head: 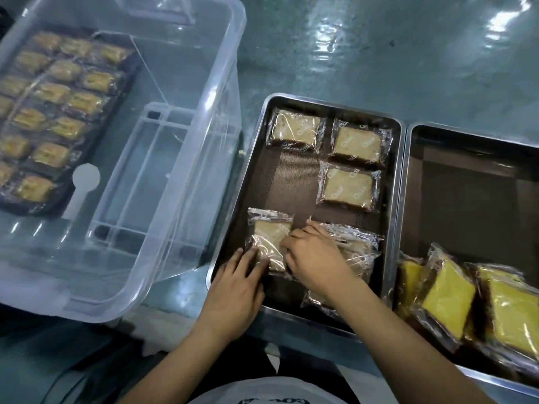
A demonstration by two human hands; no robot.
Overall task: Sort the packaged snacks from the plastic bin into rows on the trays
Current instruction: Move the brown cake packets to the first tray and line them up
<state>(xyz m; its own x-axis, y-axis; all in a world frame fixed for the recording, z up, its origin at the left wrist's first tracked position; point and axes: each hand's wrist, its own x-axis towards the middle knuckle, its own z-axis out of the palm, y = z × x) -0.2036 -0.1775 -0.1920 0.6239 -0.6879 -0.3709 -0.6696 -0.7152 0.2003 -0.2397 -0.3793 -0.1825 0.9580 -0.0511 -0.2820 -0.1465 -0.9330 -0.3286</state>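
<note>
Clear plastic bin [163, 199] stands at the left. Two metal trays sit side by side, touching. The right tray [466, 199] holds a loose pile of yellow packets [449, 295] at its near end. The centre tray [329, 103] carries three pale packets [348, 186] at its far end and a heap of pale packets [358, 249] near. The left hand [239, 278] presses straight fingers on one pale packet [269, 237] at the near left of that tray. The right hand [312, 255] pinches its right edge.

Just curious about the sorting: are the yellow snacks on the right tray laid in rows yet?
Not yet: the yellow snacks lie heaped, overlapping, at the near end of the right tray.
</note>
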